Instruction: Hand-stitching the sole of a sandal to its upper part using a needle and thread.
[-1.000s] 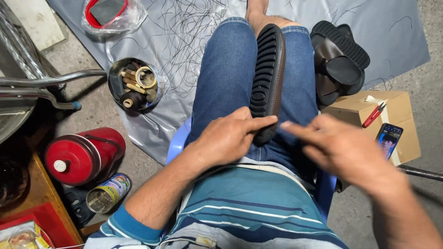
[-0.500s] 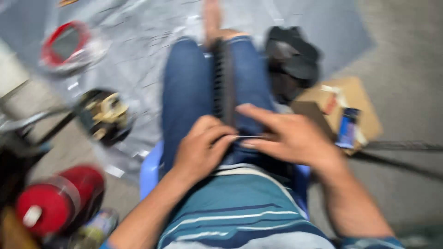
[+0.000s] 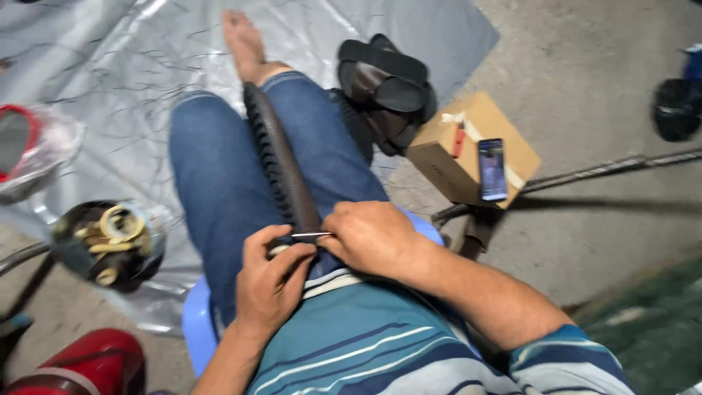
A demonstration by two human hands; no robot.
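The dark ridged shoe sole lies on edge along my lap between my thighs, its near end in my hands. My left hand wraps closed around that end from below. My right hand pinches a thin metal needle against it. Beyond my right hand sit black sandals and a cardboard box with a phone on it. Off my left hand stands a tin of rings on grey sheeting.
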